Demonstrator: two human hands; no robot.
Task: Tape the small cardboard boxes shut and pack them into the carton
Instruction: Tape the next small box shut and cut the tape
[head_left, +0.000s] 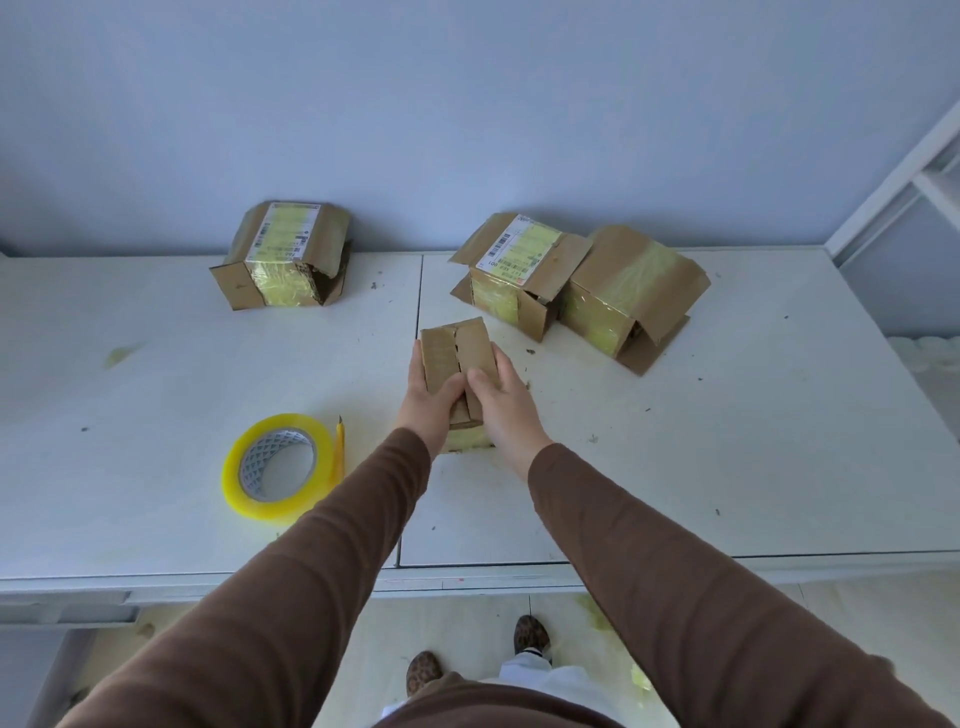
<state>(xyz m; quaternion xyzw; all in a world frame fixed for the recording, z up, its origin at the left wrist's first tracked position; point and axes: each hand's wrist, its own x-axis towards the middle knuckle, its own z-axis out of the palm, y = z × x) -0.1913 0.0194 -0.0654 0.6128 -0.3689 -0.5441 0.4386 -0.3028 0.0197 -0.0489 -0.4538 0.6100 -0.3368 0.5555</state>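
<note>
A small cardboard box (457, 358) stands on the white table (156, 374) at the middle, its two top flaps folded down with a gap between them. My left hand (428, 395) grips its left side, thumb pressing the left flap. My right hand (501, 402) grips the right side, thumb on the right flap. Three other small boxes with open end flaps and yellowish tape lie further back: one at the left (283, 257), two touching at the right (517, 273) (631, 296). A roll of clear yellow tape (278, 465) lies left of my arms. No carton is in view.
A yellow utility knife (340, 449) lies against the tape roll's right side. Small dark scraps dot the table. A blue wall rises behind the table. A white frame (904, 176) stands at the far right. My feet and the floor show below the table edge.
</note>
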